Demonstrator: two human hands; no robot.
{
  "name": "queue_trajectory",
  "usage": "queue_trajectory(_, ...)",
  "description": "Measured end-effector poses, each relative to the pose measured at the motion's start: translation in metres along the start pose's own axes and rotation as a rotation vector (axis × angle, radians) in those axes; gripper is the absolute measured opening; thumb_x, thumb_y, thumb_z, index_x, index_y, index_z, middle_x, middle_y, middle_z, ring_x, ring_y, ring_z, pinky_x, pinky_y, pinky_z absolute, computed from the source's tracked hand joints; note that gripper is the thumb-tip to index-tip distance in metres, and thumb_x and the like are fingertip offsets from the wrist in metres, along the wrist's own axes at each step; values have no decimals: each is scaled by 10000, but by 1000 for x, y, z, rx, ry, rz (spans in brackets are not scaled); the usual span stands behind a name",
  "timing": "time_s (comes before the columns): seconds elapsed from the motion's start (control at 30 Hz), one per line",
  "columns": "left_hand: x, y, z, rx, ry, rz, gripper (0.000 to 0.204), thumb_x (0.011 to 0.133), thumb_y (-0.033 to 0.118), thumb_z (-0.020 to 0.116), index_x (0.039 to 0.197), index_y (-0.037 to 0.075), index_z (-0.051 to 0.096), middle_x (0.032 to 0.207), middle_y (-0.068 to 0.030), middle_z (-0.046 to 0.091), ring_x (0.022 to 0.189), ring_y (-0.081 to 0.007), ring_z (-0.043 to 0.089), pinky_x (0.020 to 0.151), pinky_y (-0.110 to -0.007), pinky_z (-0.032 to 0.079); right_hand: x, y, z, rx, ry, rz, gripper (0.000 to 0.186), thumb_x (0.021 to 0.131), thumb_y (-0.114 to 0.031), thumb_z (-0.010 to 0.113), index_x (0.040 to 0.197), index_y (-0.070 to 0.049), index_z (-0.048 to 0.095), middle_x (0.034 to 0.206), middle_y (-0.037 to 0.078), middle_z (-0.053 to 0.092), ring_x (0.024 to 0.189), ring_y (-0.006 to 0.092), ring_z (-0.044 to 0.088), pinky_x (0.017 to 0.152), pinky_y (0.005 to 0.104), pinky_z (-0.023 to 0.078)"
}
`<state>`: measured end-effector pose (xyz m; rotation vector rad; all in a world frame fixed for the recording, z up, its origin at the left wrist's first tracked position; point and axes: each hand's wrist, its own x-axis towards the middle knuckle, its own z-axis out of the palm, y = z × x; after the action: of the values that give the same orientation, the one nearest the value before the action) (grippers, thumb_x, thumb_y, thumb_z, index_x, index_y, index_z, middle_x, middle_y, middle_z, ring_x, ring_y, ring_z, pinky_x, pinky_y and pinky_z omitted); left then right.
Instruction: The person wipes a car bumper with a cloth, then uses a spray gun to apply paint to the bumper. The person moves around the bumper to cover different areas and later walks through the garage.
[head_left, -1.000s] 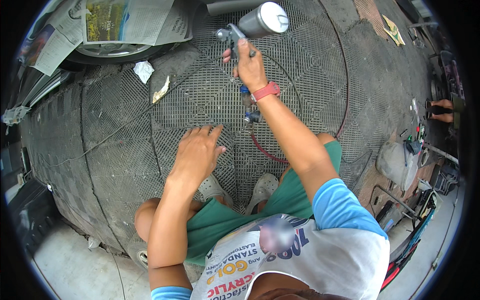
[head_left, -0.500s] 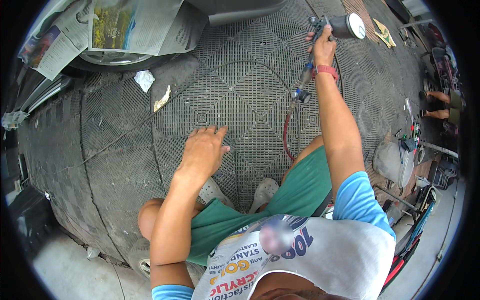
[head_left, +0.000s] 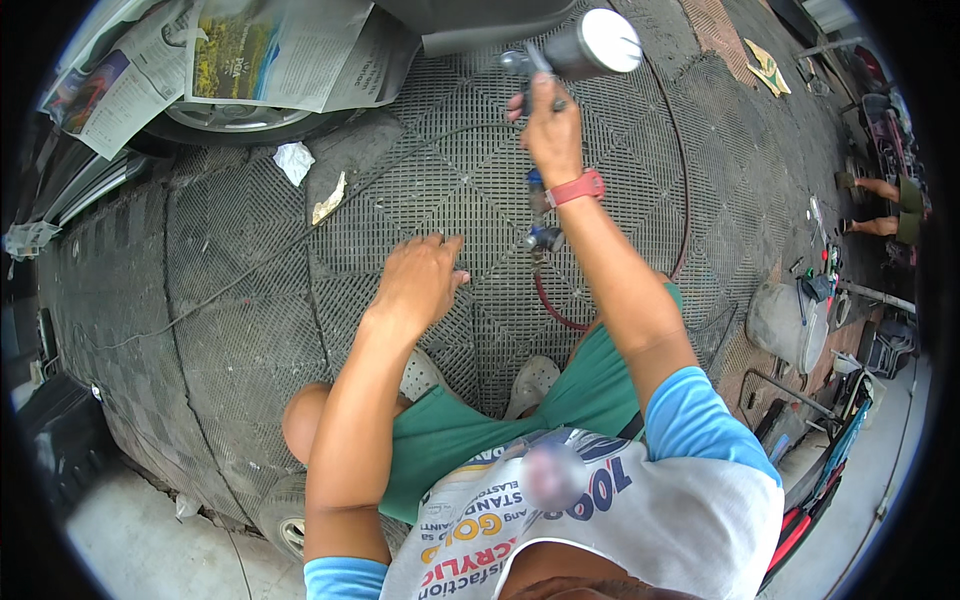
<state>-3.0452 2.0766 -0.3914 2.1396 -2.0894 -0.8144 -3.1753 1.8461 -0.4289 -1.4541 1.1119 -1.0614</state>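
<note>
Spray gun [head_left: 542,72], just one, shows at the head view's upper middle, near a dark panel's [head_left: 485,25] lower edge; the right hand [head_left: 553,125] wraps its handle. Its single cup [head_left: 600,45] hides its contents. Left hand [head_left: 418,280], fingers loosely bent, looks empty above open mat [head_left: 420,195]. Three scraps [head_left: 293,163] lie about.

Head-worn, the fisheye view (its edges bending at the rim) looks down from close above the shirt [head_left: 680,500] past left hand [head_left: 418,280] and right hand [head_left: 555,128] to the floor [head_left: 235,215].
</note>
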Motion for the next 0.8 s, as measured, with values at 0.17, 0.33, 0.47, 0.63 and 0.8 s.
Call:
queue_trajectory(0.17,11,-1,1,9,10,25,519,974,283,727,1408,23,616,1259,-235,693,1192,-408,664,1047,-483,520,-17,-12,49,52,-153,-203,642,1114,-560,447,1384,-10,641,859,86,723,699,118,682,468,257,501)
queue_trajectory(0.33,12,-6,2,44,16,13,532,983,307,715,1432,42,606,1311,-242,676,1228,-410,653,1074,-484,511,-8,-39,30,168,-260,-80,562,1118,-504,496,1337,-24,689,792,50,715,654,119,660,598,284,529)
queue_trajectory(0.47,13,-6,-3,22,-26,-10,552,985,310,715,1458,53,589,1378,-253,649,1285,-411,627,1102,-485,501,19,-37,-24,12,-76,-25,617,1111,-566,450,1205,-14,709,799,55,732,521,115,609,430,259,457)
queue_trajectory(0.63,7,-8,-4,30,-10,-11,573,985,318,716,1472,53,574,1401,-249,640,1308,-413,613,1115,-490,493,61,-28,-91,-39,175,-47,765,1096,-626,386,1030,58,724,765,108,742,471,134,583,431,282,451)
queue_trajectory(0.8,6,-3,-7,50,-41,-27,583,993,339,707,1480,51,568,1415,-245,634,1321,-410,605,1124,-490,488,106,-44,-144,-78,364,-35,758,1104,-591,387,1008,79,726,791,130,754,499,166,616,421,292,463)
